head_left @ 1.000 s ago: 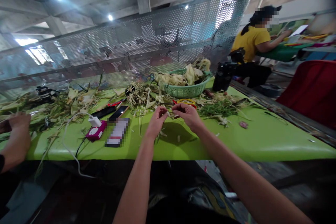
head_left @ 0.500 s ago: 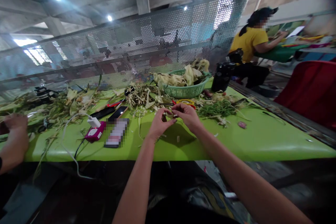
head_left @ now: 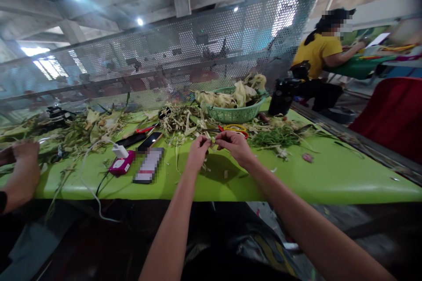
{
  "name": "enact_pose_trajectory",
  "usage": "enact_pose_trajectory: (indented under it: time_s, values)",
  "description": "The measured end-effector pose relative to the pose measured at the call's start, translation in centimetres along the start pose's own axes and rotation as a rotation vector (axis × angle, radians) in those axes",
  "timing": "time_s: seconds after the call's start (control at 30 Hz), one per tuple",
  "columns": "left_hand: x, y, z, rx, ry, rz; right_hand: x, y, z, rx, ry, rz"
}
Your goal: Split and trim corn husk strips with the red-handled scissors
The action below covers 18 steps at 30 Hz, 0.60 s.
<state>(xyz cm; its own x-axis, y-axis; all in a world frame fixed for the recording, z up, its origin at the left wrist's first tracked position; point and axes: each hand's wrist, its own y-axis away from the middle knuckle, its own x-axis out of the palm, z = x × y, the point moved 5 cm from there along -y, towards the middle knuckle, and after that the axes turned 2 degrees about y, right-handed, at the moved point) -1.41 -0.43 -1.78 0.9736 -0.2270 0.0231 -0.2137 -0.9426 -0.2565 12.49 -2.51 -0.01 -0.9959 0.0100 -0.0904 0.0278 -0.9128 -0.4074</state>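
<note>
My left hand (head_left: 198, 153) and my right hand (head_left: 234, 145) are raised over the front of the green tabletop (head_left: 336, 171), fingertips pinched a short way apart. A small pale bit shows between them, too small to name for certain; it resembles the plant scraps around. Thin pale strips (head_left: 206, 167) lie or hang just below my left fingers. Behind my hands is a heap of pale shredded plant scraps (head_left: 180, 120). Close beyond my right hand sit yellow and red loops (head_left: 234, 128), and green shreds (head_left: 275, 137) lie to its right.
A green basket (head_left: 231, 115) holds pale dry husks (head_left: 242, 94). Left of me are phones (head_left: 148, 167), a magenta box (head_left: 121, 163) with a white cable, and another person's hand (head_left: 26, 158). A black camera-like object (head_left: 280, 96) stands right of the basket; a person in yellow (head_left: 318, 52) sits beyond.
My fingertips, close together around a small piece before, have drawn slightly apart. My left hand has turned, its thumb now against its fingers. The whole view has shifted a little.
</note>
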Motion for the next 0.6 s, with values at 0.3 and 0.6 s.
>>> enact_pose_trajectory:
  time_s: [0.3, 0.6]
  values:
    - [-0.65, -0.23, 0.56, -0.060, 0.049, -0.060, 0.80, 0.23, 0.41, -0.107, 0.181, 0.084]
    - [-0.59, 0.16, 0.06, -0.119, 0.215, -0.013, 0.14, 0.09, -0.40, -0.149, 0.317, 0.015]
